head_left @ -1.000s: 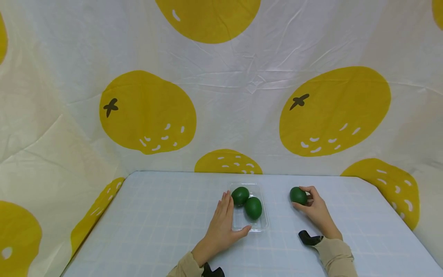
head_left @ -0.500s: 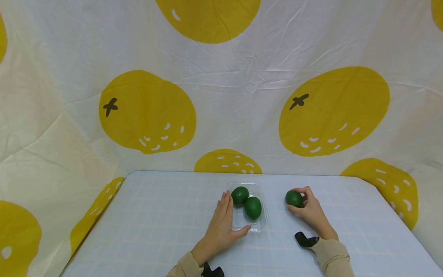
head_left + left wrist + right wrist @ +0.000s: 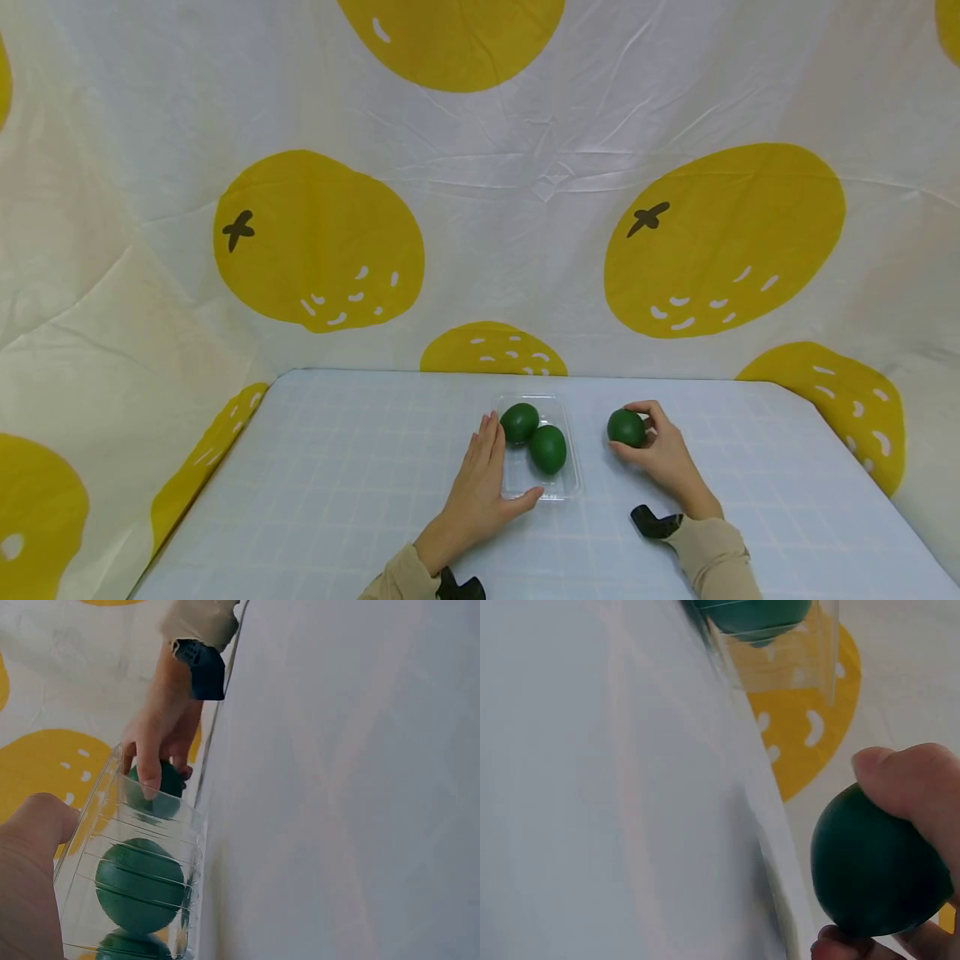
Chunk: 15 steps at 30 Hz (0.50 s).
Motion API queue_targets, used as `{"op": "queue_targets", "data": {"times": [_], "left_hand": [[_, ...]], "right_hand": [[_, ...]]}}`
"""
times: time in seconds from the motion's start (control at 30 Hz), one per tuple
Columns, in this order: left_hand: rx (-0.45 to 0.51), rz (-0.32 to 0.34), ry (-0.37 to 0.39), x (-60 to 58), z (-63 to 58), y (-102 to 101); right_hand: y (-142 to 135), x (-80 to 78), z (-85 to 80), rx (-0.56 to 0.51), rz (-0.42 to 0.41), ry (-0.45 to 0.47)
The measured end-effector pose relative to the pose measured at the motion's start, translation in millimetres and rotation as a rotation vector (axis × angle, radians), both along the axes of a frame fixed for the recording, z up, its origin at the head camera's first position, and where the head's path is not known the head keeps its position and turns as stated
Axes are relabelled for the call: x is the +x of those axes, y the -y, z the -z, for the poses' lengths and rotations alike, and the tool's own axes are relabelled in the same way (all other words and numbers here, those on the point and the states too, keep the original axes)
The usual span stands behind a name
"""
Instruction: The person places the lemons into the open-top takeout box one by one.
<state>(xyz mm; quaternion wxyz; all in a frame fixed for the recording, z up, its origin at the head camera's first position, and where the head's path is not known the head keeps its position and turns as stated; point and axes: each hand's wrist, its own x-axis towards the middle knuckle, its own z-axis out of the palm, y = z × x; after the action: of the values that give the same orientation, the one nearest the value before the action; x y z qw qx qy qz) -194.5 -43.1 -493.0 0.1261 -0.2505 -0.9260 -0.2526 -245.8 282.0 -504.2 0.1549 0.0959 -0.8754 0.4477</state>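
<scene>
A clear plastic box (image 3: pixel 525 485) holds two smooth, dark green egg-shaped objects (image 3: pixel 548 450), one behind the other. Along the box's left side lies my left hand (image 3: pixel 480 490), its fingers straight and its thumb reaching by the near edge; in the left wrist view that thumb (image 3: pixel 46 821) touches the clear wall. To the right of the box, my right hand (image 3: pixel 671 458) pinches a third dark green egg-shaped object (image 3: pixel 626 427) between thumb and fingers. The right wrist view has this held object (image 3: pixel 877 862) close up, apart from the box, a shadow on the tabletop beside it.
A pale checked cloth covers the table (image 3: pixel 337 475). Behind it hangs a white curtain (image 3: pixel 517 250) printed with large yellow fruit. Black wrist mounts (image 3: pixel 656 522) stick out from both sleeves over the table.
My right hand has moved left toward the box, carrying the green egg-shaped object with it. The left hand and the box have stayed where they were.
</scene>
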Motion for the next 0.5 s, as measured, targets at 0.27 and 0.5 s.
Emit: {"op": "queue_targets", "data": {"times": [0.27, 0.5], "left_hand": [[-0.003, -0.003, 0.016, -0.7, -0.5, 0], [-0.007, -0.009, 0.040, -0.7, -1.2, -1]], "right_hand": [[14, 0.9, -22.3, -0.047, -0.050, -0.075], [32, 7.2, -47.7, -0.080, -0.128, -0.145]]}}
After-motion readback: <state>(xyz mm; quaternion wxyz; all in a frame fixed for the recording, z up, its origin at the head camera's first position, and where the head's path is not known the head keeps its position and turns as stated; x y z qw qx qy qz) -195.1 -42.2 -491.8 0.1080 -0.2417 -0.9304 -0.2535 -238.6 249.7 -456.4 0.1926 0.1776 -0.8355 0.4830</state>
